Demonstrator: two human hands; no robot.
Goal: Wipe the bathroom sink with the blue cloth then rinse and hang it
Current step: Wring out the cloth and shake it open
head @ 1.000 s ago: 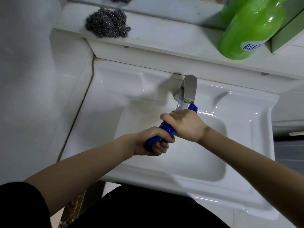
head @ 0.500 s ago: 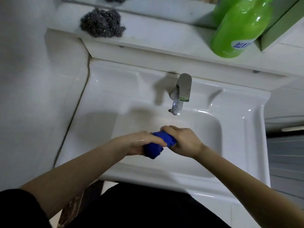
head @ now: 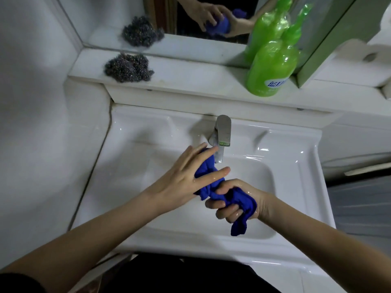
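The blue cloth (head: 237, 200) is bunched and wet above the white sink (head: 135, 166), just below the chrome faucet (head: 222, 134). My right hand (head: 237, 197) is fisted around the cloth's lower part, and a tail of it hangs down from the fist. My left hand (head: 186, 176) lies over the cloth's upper part with its fingers spread and straight, pressing on it rather than gripping. Both hands look wet. No water stream is visible from the faucet.
A steel wool scrubber (head: 128, 68) sits on the white shelf (head: 190, 79) behind the sink at left. A green bottle (head: 273, 70) stands on the shelf at right. A mirror (head: 211, 15) above reflects the hands. A white wall is at left.
The hands drew the cloth back from the faucet over the basin. My left hand has opened its fingers over the cloth, while my right hand has turned palm-up, still fisted on it.
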